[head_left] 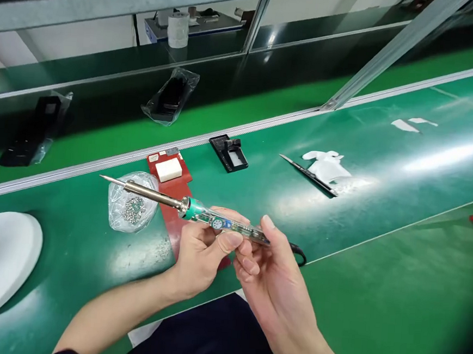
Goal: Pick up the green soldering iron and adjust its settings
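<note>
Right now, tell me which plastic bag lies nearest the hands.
The clear bag of small metal bits, under the soldering iron tip; the other two hold black parts farther back.

Clear-handled soldering iron, level, tip leftward

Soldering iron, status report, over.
Left hand and right hand both grip the soldering iron. Held level, tip pointing left above the bag. Nothing blocking.

Bare green mat rightward; leftward, plastic bag and white base.
</note>
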`<act>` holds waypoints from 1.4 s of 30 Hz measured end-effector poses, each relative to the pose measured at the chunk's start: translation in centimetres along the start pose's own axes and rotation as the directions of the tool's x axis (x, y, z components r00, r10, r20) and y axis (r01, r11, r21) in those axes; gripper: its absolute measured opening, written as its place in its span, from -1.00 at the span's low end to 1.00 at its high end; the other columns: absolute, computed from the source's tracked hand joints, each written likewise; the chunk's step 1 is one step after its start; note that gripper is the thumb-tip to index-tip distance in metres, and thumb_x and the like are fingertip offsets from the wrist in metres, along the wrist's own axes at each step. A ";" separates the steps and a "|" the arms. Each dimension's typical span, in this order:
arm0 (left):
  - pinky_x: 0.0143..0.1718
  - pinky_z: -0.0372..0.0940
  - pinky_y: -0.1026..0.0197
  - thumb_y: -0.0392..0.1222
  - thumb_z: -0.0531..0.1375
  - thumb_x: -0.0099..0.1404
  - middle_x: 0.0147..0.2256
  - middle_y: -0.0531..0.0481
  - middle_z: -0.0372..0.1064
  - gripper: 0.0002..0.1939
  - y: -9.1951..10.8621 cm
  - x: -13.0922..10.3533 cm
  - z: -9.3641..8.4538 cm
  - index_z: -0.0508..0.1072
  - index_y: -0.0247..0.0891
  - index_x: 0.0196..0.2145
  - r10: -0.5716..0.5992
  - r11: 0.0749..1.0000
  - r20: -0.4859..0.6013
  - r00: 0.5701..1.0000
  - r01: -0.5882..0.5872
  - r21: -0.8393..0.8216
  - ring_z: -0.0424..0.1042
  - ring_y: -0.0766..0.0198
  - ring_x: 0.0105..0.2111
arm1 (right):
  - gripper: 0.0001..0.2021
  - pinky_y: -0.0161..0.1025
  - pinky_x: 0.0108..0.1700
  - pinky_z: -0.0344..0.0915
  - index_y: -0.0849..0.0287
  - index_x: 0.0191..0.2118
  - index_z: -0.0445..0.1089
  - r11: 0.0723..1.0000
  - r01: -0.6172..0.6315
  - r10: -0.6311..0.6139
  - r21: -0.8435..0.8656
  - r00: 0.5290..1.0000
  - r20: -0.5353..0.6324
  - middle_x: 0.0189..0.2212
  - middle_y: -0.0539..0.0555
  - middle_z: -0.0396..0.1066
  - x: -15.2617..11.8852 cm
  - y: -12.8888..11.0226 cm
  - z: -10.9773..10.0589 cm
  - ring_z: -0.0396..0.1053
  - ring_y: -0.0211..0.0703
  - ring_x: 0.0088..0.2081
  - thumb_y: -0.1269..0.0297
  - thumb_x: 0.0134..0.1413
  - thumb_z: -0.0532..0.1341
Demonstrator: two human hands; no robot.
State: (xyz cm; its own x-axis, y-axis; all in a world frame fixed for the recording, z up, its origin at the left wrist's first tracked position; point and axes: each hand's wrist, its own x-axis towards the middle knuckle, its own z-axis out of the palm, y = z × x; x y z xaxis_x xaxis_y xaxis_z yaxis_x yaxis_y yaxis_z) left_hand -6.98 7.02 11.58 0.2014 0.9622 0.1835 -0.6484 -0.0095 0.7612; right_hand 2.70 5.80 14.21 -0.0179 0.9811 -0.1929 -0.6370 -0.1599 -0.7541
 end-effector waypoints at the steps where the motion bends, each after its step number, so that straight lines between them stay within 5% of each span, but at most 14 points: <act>1: -0.56 0.30 0.42 -0.15 0.24 0.35 -0.41 0.05 0.36 -0.81 0.1 0.0 0.0 0.45 -0.28 -0.14 -0.042 0.999 0.029 0.999 0.042 -0.032 0.35 0.47 -0.54 | -0.45 -0.50 -0.64 0.22 0.31 -0.56 0.34 0.999 0.033 -0.033 -0.004 0.999 0.014 -0.67 0.02 0.12 -0.1 0.2 0.0 0.11 -0.36 -0.66 -0.08 -0.02 0.51; 7: -0.75 0.05 0.34 0.10 0.31 0.25 -0.54 0.08 0.19 -0.57 0.1 0.5 -0.2 0.34 -0.34 -0.21 -0.240 0.970 -0.078 0.968 0.236 -0.064 0.16 0.43 -0.70 | -0.69 -0.48 -0.49 0.33 0.16 -0.23 0.53 0.980 0.193 -0.191 -0.050 0.981 0.041 -0.47 0.05 0.30 -1.0 0.8 -0.5 0.27 -0.32 -0.54 0.01 0.14 0.47; 13: -0.74 0.08 0.43 -0.06 0.31 0.27 -0.53 0.05 0.29 -0.70 0.1 0.7 -0.4 0.44 -0.34 -0.17 -0.199 0.959 0.059 0.978 0.207 -0.194 0.20 0.46 -0.73 | -0.69 -0.45 -0.56 0.26 0.18 -0.17 0.51 0.964 0.250 -0.248 -0.093 0.968 0.033 -0.47 0.06 0.28 -1.4 1.2 -1.1 0.22 -0.30 -0.56 0.03 0.20 0.43; 16: -0.31 0.42 0.38 -0.20 0.34 0.24 -0.24 0.00 0.48 -0.75 0.5 0.9 -0.8 0.53 -0.17 -0.10 -0.152 0.944 0.067 0.986 0.165 -0.287 0.49 0.40 -0.38 | -0.71 -0.42 -0.46 0.37 0.17 -0.18 0.50 0.971 0.236 -0.235 -0.023 0.971 0.042 -0.44 0.06 0.31 -1.4 1.3 -0.9 0.27 -0.28 -0.50 0.06 0.20 0.44; 19: 0.10 0.34 0.27 -0.26 0.32 0.26 -0.09 0.06 0.48 -0.68 1.1 1.3 -1.2 0.53 -0.06 -0.03 -0.086 0.940 0.061 0.994 0.101 -0.325 0.45 0.33 -0.01 | -0.76 -0.48 -0.42 0.38 0.13 -0.16 0.49 0.976 0.211 -0.214 0.050 0.975 0.061 -0.41 0.05 0.34 -1.5 1.3 -0.8 0.31 -0.30 -0.46 0.09 0.24 0.43; 30: 0.05 0.40 0.24 -0.28 0.35 0.20 -0.23 0.13 0.46 -0.70 1.9 2.2 -1.8 0.55 -0.13 -0.09 -0.064 0.905 0.084 0.994 0.093 -0.414 0.45 0.38 -0.12 | -0.69 -0.39 -0.46 0.45 0.18 -0.19 0.46 0.986 0.140 -0.144 0.088 0.989 0.039 -0.44 0.05 0.32 -1.9 1.1 -0.4 0.27 -0.25 -0.51 0.08 0.16 0.47; 42: 0.12 0.34 0.21 -0.40 0.23 0.29 -0.23 0.13 0.44 -0.59 2.1 2.1 -1.8 0.51 -0.04 0.04 -0.024 0.878 0.174 0.984 0.104 -0.467 0.42 0.39 -0.10 | -0.83 -0.52 -0.36 0.43 0.12 -0.14 0.53 0.976 0.092 -0.118 0.198 0.985 0.123 -0.39 0.06 0.35 -2.0 1.2 -0.5 0.32 -0.34 -0.45 0.17 0.27 0.41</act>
State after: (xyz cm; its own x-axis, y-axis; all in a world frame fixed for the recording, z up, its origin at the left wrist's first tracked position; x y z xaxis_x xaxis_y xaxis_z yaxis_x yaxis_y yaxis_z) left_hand -9.26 9.57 12.45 0.3417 0.9001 0.2704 -0.8912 0.2190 0.3972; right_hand 2.38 3.56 13.41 -0.0371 0.9990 -0.0240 -0.7758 -0.0439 -0.6294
